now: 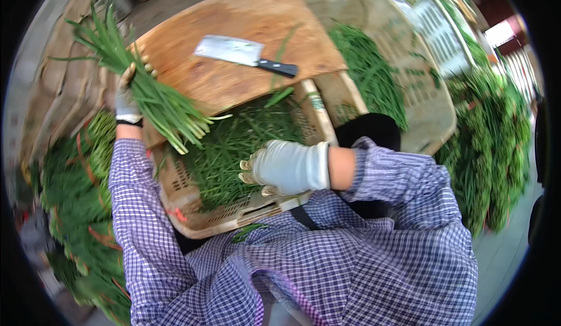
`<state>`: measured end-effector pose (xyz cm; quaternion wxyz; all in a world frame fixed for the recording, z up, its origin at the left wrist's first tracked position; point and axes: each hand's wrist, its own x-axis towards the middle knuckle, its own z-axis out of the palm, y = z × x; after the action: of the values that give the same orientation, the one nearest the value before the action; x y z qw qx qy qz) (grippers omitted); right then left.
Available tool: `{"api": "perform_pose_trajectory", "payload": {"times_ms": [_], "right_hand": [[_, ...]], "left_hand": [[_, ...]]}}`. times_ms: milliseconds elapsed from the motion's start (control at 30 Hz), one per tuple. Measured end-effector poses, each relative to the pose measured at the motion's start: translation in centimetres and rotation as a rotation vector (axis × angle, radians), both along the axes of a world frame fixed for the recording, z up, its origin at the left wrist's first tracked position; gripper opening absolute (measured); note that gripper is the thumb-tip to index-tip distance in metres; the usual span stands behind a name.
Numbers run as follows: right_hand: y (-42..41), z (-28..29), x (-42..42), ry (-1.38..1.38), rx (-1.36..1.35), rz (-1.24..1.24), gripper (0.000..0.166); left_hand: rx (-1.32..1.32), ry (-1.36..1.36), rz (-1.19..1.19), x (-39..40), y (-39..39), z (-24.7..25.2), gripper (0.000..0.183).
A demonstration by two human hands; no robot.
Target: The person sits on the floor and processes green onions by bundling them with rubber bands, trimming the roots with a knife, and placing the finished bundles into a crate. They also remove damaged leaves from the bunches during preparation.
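My left hand (130,91), in a soiled white work glove, grips a bunch of long green leafy stalks (162,102), likely Chinese chives, with pale stem ends towards the lower right. Gloved too, my right hand (285,167) hovers over a plastic crate (197,229) of loose green trimmings (223,168); its fingers are slightly spread and nothing shows in them. Beyond both hands, a cleaver (232,51) with a black handle lies flat on a wooden board (175,58). The board rests across the crate's far part. A few loose leaves lie by the board's near edge.
A larger plastic basket (442,111) at the right holds cut green leaves (372,76). Bundled greens (491,150) stand at the far right. More bundles with red ties (79,203) are piled at the left. Brown sacking or cardboard (57,89) lies at the upper left.
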<state>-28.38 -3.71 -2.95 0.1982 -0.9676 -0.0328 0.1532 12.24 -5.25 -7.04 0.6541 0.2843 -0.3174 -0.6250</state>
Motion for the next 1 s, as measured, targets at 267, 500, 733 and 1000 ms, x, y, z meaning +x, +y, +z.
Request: {"api": "perform_pose_trajectory", "payload": {"times_ms": [267,500,733,1000], "right_hand": [[-11.2,7.7,-28.7,-0.771,0.271,-1.196,0.034],[-19.8,-12.4,-39.0,0.380,0.154,-1.507,0.041],[-17.0,-27.1,-38.3,0.976,0.272,-1.412,0.046],[-13.9,-35.1,-37.9,0.977,0.442,-1.766,0.053]], "left_hand": [[0.682,-1.014,0.391,5.1,-7.4,-6.6,0.055],[0.461,-2.669,0.666,12.1,8.3,-2.9,0.043],[0.572,-1.290,0.329,-28.6,12.6,-0.1,0.036],[0.090,-1.669,-0.039,-40.6,16.6,-7.8,0.033]]}}
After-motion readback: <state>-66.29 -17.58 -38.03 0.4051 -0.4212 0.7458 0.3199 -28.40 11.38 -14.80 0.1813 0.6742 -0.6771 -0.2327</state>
